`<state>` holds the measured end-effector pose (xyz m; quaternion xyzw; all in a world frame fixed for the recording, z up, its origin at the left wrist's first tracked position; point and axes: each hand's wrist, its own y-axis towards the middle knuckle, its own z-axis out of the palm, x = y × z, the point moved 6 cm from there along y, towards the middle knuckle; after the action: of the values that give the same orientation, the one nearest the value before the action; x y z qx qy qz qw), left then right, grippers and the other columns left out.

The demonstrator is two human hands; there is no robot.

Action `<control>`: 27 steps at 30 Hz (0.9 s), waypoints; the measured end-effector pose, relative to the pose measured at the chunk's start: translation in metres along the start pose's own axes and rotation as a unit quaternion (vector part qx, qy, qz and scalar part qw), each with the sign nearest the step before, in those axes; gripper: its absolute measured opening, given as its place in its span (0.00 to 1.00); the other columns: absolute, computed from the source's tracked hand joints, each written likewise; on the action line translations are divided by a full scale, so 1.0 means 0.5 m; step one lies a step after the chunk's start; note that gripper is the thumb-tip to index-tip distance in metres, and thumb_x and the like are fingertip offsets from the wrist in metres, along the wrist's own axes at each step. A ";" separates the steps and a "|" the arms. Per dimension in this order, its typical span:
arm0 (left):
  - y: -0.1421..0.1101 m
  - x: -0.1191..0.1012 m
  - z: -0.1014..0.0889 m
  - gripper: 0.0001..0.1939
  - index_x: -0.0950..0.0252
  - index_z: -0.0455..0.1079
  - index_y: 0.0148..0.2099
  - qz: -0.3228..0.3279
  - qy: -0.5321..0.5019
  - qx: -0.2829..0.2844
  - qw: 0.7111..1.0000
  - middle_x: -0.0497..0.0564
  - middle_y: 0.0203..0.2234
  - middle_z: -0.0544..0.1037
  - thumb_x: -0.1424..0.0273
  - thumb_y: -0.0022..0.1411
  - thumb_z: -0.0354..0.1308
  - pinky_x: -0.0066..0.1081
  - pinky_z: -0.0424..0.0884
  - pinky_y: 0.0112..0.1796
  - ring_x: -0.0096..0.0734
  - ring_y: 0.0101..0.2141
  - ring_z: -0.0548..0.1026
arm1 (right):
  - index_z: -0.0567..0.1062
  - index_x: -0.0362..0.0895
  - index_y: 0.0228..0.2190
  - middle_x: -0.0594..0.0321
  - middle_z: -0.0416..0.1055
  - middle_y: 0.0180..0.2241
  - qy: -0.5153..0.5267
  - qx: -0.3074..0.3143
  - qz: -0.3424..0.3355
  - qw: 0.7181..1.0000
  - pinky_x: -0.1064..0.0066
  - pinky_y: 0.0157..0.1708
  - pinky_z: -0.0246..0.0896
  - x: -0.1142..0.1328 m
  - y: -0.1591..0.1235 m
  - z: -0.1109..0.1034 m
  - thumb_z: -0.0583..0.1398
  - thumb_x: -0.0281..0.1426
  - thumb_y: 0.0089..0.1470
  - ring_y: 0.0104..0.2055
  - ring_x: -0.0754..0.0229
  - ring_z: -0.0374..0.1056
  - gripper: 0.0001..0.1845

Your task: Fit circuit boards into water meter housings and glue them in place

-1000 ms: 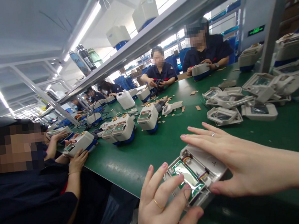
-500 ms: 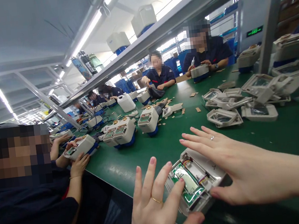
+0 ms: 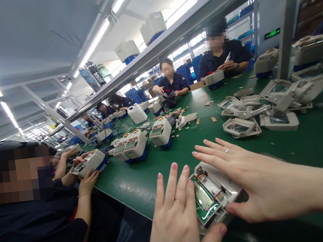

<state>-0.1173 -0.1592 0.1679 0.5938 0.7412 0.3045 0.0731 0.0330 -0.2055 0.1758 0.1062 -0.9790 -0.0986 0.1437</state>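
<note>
The open grey housing lies on the green surface, close to the near edge, between the person's two hands. The left hand is nearly flat, its fingers straight and side by side with the thumb apart; it rests along the housing's left side, closed around nothing. The right hand spans the housing, fingers stretched out past it and thumb at its near side, without a clenched hold; how hard either hand presses cannot be told.

With the grip this loose, a sideways push could slide or turn the housing toward the near edge. The green circuit board and its display are uncovered, so a fingertip pressed down there could smear or crack the display. The coloured wires beside the board run exposed too; a finger catching them could tug a connector loose. Toward the far right corner, the heap of grey covers looks untidily stacked, and a knock could make it slip.
</note>
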 end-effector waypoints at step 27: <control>0.004 0.023 0.007 0.23 0.62 0.75 0.43 0.021 -0.161 -0.126 0.979 0.50 0.46 0.80 0.49 0.55 0.62 0.46 0.47 0.66 0.47 0.62 0.64 | 0.42 0.46 0.68 0.60 0.41 0.68 -0.037 -0.018 -0.006 0.999 0.42 0.63 0.46 -0.007 -0.012 0.010 0.59 0.38 0.50 0.69 0.45 0.40 0.50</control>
<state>-0.1172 -0.1470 0.1691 0.6367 0.6628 0.2972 0.2589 0.0356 -0.2095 0.1687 0.1061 -0.9810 -0.1209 0.1084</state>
